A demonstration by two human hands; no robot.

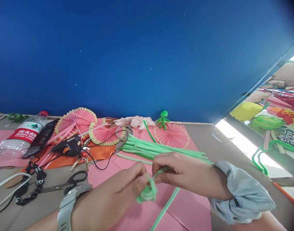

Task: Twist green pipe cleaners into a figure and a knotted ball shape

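Note:
Between the thumb and fingers of my left hand (122, 194) is a small ball of wound light-green pipe cleaner (148, 192). Close on its right, my right hand (173, 170) pinches a strand of pipe cleaner that runs from the ball. One long green pipe cleaner (164, 207) slants down below the right hand; whether it joins the ball is hidden. Behind the hands lies a bundle of green pipe cleaners (158, 147). A small green pipe-cleaner figure (163, 120) stands upright by the blue wall.
Pink paper (195, 208) lies under the hands. To the left are scissors (69, 182), a black glue gun (68, 146), keys (85, 155), a beaded bracelet (39, 178) and a plastic bottle (23, 134). Folded pink paper fans (172, 135) lie along the blue partition (147, 57).

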